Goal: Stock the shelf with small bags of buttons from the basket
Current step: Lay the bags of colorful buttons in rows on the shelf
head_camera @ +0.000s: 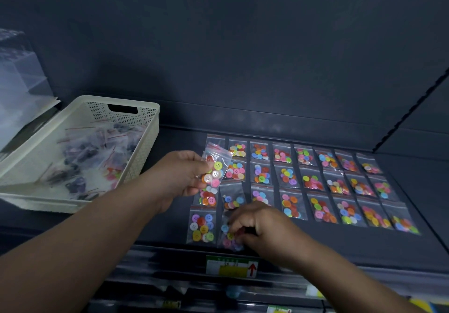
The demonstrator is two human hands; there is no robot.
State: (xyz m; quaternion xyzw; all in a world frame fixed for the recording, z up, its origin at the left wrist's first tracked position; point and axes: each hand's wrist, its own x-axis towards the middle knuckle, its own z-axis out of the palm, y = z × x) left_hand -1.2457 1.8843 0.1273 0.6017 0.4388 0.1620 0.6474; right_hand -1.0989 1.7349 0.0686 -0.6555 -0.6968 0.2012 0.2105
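Observation:
A cream plastic basket [145, 142] stands at the left of the dark shelf [425, 227] and holds several clear bags of buttons [97, 157]. My left hand [179, 174] grips a small stack of button bags [216, 167] above the shelf's left columns. My right hand [257, 225] rests with curled fingers on a bag of buttons [228, 236] lying at the shelf's front edge. Several bags of coloured buttons [313, 181] lie in neat rows across the shelf to the right.
A clear plastic wrapper [19, 81] leans at the far left behind the basket. A price label with a red arrow [232, 265] is on the shelf's front rail. A notched upright [413, 108] bounds the shelf on the right. Lower shelves show below.

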